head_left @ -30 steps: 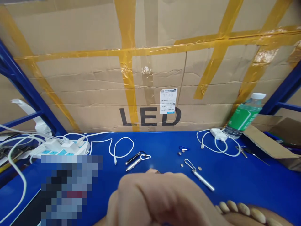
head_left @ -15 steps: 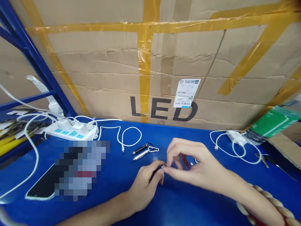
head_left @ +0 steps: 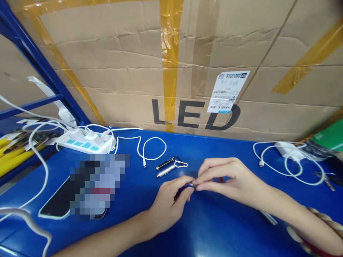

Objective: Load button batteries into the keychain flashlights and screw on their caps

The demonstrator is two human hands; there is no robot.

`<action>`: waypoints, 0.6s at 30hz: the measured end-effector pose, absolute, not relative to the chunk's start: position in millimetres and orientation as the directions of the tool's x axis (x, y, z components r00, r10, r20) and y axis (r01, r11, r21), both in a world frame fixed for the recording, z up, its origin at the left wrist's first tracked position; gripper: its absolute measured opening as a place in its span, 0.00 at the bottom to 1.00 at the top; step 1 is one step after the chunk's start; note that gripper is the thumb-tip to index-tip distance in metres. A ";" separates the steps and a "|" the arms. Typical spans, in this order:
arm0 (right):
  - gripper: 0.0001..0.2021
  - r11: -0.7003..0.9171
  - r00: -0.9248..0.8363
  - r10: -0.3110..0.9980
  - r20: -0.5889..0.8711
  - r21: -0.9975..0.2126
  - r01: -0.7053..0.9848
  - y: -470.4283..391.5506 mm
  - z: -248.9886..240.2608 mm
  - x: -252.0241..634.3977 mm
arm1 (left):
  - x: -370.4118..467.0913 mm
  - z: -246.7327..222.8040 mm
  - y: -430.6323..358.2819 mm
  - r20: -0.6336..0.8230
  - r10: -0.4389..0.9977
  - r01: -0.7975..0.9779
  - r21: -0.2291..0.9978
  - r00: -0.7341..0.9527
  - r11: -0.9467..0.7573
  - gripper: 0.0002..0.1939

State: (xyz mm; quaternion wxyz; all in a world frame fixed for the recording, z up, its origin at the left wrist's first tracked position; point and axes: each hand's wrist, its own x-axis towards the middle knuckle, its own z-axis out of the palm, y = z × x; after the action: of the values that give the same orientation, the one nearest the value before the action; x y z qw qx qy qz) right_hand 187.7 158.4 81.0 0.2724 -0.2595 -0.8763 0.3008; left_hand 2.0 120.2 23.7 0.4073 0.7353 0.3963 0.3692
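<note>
My left hand (head_left: 169,205) is closed around a small blue flashlight (head_left: 190,185), of which only a blue bit and a shiny metal end show between the fingers. At that end, my right hand (head_left: 232,176) pinches with thumb and fingertips, and the two hands meet there. Whether a separate small part sits in the right pinch is hidden. Just beyond my left hand lie a black keychain flashlight (head_left: 164,164) and a silver keychain flashlight (head_left: 165,172), side by side with clips pointing right.
A white power strip (head_left: 88,144) with plugs and cables stands at the back left, near a phone (head_left: 55,200). A white charger (head_left: 289,150) with its cable lies at the right. Behind the blue table (head_left: 209,228) rises a large carton (head_left: 128,78). A metal rod (head_left: 268,217) lies beside my right forearm.
My right fingers have closed in on the metal end of the flashlight in my left hand. The view has shifted slightly. Both keychain flashlights lie as before.
</note>
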 end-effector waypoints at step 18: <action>0.04 0.317 -0.587 0.809 0.024 -0.859 0.402 161.3 79.0 184.5 | 2.5 19.6 122.5 0.268 0.841 0.279 0.859 0.470 -0.430 0.08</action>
State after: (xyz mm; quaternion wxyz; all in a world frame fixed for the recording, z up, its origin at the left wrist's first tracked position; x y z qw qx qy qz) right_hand 184.5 161.3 79.0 0.2336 -0.3896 -0.7771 0.4357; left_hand 2.5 122.5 19.6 0.3885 0.7643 0.3664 0.3615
